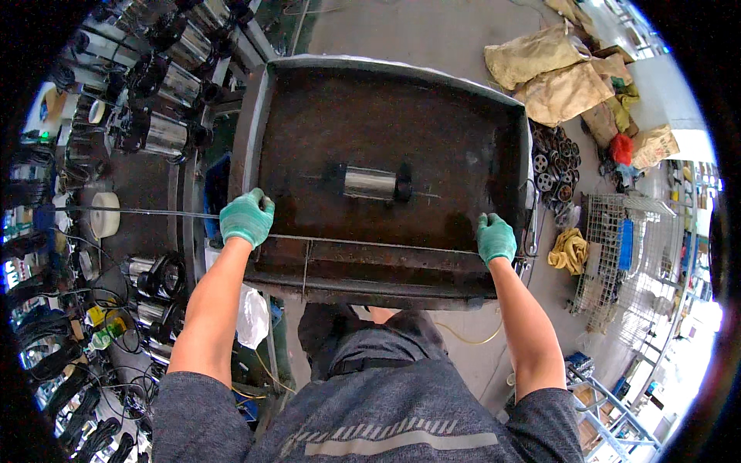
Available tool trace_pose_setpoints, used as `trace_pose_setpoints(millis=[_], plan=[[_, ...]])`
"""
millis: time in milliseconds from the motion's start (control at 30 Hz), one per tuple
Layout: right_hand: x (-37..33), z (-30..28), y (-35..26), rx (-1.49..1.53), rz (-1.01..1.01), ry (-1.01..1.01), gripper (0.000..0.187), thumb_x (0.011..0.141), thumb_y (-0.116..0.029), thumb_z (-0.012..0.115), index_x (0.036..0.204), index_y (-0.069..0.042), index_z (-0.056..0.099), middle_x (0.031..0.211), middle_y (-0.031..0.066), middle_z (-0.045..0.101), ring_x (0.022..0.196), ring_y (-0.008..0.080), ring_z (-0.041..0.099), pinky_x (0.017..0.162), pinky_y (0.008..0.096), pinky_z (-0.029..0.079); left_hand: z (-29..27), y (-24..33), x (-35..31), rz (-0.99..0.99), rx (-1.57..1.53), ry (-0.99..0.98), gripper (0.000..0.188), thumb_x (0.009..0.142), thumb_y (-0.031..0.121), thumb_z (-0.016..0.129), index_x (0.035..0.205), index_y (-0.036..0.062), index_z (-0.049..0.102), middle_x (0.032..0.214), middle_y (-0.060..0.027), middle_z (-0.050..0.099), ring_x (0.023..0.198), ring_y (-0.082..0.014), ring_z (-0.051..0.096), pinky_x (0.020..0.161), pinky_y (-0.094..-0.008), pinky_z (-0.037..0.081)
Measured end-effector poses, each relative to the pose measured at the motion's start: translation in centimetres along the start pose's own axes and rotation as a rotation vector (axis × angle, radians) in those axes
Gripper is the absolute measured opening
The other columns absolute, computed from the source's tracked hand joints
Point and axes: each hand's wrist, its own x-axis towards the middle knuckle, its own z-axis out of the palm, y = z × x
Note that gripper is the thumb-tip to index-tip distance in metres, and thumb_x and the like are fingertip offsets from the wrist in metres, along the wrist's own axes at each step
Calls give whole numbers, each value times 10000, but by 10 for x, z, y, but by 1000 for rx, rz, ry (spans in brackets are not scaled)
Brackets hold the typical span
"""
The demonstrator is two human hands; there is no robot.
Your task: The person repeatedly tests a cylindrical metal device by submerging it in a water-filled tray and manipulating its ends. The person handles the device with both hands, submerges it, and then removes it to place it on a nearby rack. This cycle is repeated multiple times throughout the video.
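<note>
Both my hands wear green gloves. My left hand is closed around a long thin metal rod at the left rim of a dark metal tray. The rod sticks out far to the left, and a thin straight line runs on across the tray's near part to my right hand. That hand is closed at the tray's right side, with its fingers curled at the line's end. Beyond the hands, a shiny metal cylinder with black ends lies on the tray floor, thin shafts showing at both sides.
Racks at left hold several similar metal cylinders, black cables and a white tape roll. Right of the tray are paper sacks, a pile of black wheel-like parts, a yellowish cloth and a wire cage.
</note>
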Motion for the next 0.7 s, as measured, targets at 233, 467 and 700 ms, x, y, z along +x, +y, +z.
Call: trace_pose_setpoints(millis=[233, 467, 700], plan=[[1, -3, -2, -26, 21, -16, 433, 1014, -468, 493, 1139, -119, 717, 1121, 214, 718, 1063, 434, 672, 906, 520, 536, 0, 1, -3, -3, -7, 14, 264, 961, 348, 565, 957, 119, 696, 968, -178, 736, 916, -403, 699, 822, -503, 548], [-2, -4, -3, -32, 16, -24, 398, 1018, -454, 498, 1130, -138, 714, 1127, 190, 722, 1058, 431, 672, 901, 524, 535, 3, -2, 1, 15, -5, 21, 273, 964, 356, 554, 986, 125, 698, 975, -181, 736, 921, -406, 700, 825, -509, 549], [3, 2, 2, -43, 11, -24, 405, 1020, -456, 490, 1129, -134, 711, 1135, 196, 717, 1069, 430, 669, 909, 527, 531, -2, 1, 2, -7, 20, -22, 276, 966, 359, 555, 1003, 130, 704, 982, -178, 738, 925, -398, 701, 818, -506, 549]])
